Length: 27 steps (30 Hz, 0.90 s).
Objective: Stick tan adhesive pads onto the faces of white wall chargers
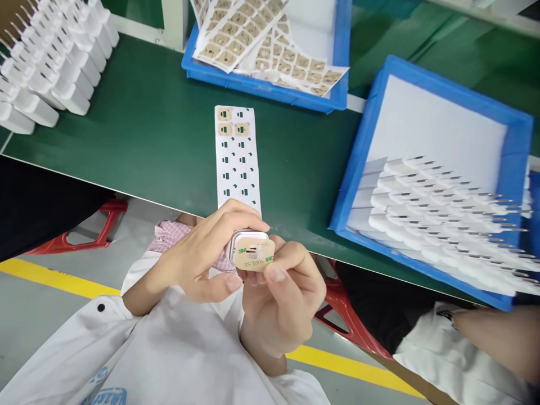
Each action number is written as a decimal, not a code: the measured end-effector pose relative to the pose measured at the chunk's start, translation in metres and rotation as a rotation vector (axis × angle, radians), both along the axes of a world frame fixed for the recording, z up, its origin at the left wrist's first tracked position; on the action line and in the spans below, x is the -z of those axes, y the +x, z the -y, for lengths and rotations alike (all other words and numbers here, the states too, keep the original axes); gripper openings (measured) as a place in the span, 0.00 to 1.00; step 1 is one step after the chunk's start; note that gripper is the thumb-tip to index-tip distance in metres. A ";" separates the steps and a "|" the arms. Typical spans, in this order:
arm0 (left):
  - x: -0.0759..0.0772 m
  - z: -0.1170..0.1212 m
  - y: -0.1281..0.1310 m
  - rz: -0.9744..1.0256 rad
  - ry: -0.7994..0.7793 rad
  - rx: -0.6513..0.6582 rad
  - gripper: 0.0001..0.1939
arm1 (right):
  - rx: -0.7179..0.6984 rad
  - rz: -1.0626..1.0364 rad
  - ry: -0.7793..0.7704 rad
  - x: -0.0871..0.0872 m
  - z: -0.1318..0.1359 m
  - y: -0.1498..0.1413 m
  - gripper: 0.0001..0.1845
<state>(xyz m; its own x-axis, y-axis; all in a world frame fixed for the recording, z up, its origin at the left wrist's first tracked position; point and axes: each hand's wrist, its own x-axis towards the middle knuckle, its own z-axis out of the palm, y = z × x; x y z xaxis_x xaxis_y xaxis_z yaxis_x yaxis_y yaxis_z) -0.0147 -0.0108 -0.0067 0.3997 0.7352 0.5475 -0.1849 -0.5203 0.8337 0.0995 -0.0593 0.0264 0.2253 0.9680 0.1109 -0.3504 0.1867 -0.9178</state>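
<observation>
My left hand [200, 256] grips a small white plug housing [243, 244] from the left, fingers curled over its top. My right hand [280, 292] holds a tan adhesive pad [255, 256] printed with green 3M lettering, pressed flat against the housing's face. Both hands hover just off the near edge of the green table [147, 129]. A white backing strip [237, 160], with a few tan pads left at its far end, lies on the table just beyond my hands.
A blue tray [517, 169] at right holds rows of white pronged plug parts [442, 208]. Another blue tray [261, 84] at the back holds sheets of tan pads. Finished white housings [54, 62] are stacked far left. A co-worker's sleeve [459, 349] is at lower right.
</observation>
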 end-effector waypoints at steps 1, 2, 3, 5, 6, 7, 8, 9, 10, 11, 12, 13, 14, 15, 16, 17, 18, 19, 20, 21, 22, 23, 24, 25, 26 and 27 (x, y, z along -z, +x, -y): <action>0.000 0.000 0.000 0.002 0.009 -0.006 0.24 | -0.002 0.004 0.000 0.000 0.000 0.000 0.13; 0.000 0.000 0.000 0.003 0.017 -0.013 0.23 | 0.000 0.009 0.004 0.000 -0.001 0.000 0.13; 0.000 0.000 0.000 0.002 0.025 -0.017 0.23 | 0.002 0.015 0.008 -0.001 -0.001 0.000 0.13; -0.001 -0.001 0.000 -0.008 0.028 -0.022 0.22 | 0.011 0.030 0.017 -0.001 -0.002 0.000 0.13; -0.002 -0.001 0.000 -0.011 0.029 -0.021 0.22 | 0.016 0.036 0.020 -0.001 -0.002 0.000 0.13; -0.002 -0.001 0.000 -0.012 0.027 -0.021 0.22 | 0.021 0.041 0.023 -0.001 -0.002 0.000 0.12; -0.003 -0.001 0.000 -0.011 0.026 -0.020 0.22 | 0.023 0.043 0.023 0.000 -0.002 0.000 0.12; -0.003 -0.001 0.001 -0.007 0.025 -0.019 0.22 | 0.023 0.045 0.023 0.000 -0.002 0.000 0.12; -0.003 -0.001 0.001 -0.001 0.028 -0.021 0.22 | 0.024 0.045 0.022 0.000 -0.002 0.000 0.12; -0.003 -0.001 0.001 0.002 0.032 -0.024 0.21 | 0.025 0.046 0.022 0.001 -0.002 0.001 0.12; -0.002 -0.002 0.001 0.002 0.036 -0.026 0.21 | 0.025 0.048 0.022 0.001 -0.002 0.000 0.12; -0.002 -0.002 0.001 0.001 0.042 -0.030 0.21 | 0.025 0.052 0.021 0.001 -0.002 0.000 0.12; -0.002 -0.003 0.001 0.002 0.049 -0.032 0.21 | 0.027 0.057 0.018 0.002 -0.002 0.000 0.12; -0.001 -0.003 0.001 0.002 0.053 -0.036 0.21 | 0.029 0.063 0.017 0.002 -0.002 0.000 0.12; -0.001 -0.003 0.001 0.001 0.056 -0.037 0.21 | 0.031 0.067 0.016 0.002 -0.003 0.000 0.12; -0.001 -0.004 0.001 0.000 0.056 -0.039 0.21 | 0.034 0.072 0.016 0.001 -0.003 0.000 0.12; 0.000 -0.004 0.001 -0.001 0.057 -0.042 0.21 | 0.037 0.075 0.016 0.001 -0.004 0.000 0.12; 0.000 -0.004 0.001 -0.001 0.059 -0.045 0.22 | 0.040 0.078 0.019 0.001 -0.004 0.000 0.12; 0.000 -0.005 0.001 0.000 0.065 -0.044 0.22 | 0.041 0.080 0.021 0.001 -0.005 0.000 0.12; 0.000 -0.005 0.001 0.002 0.070 -0.045 0.22 | 0.044 0.083 0.022 0.001 -0.005 0.000 0.12; 0.000 -0.006 0.001 0.006 0.076 -0.045 0.22 | 0.047 0.087 0.022 0.001 -0.005 -0.001 0.12; 0.001 -0.006 0.002 0.010 0.081 -0.049 0.22 | 0.051 0.093 0.023 0.001 -0.005 -0.001 0.12; 0.001 -0.006 0.002 0.014 0.086 -0.053 0.22 | 0.057 0.100 0.025 0.001 -0.005 -0.001 0.12; 0.001 -0.007 0.003 0.017 0.092 -0.056 0.21 | 0.063 0.108 0.026 0.002 -0.005 -0.002 0.12; 0.001 -0.007 0.003 0.015 0.094 -0.061 0.21 | 0.070 0.118 0.025 0.002 -0.005 -0.002 0.12; 0.002 -0.007 0.003 0.013 0.096 -0.067 0.20 | 0.077 0.127 0.022 0.002 -0.004 -0.002 0.12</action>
<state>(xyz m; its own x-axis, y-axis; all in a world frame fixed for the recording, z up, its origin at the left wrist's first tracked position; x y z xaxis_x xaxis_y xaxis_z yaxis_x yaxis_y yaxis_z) -0.0113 -0.0040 -0.0082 0.3438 0.7037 0.6217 -0.1572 -0.6096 0.7770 0.0976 -0.0553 0.0241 0.2813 0.9455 0.1641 -0.2158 0.2290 -0.9492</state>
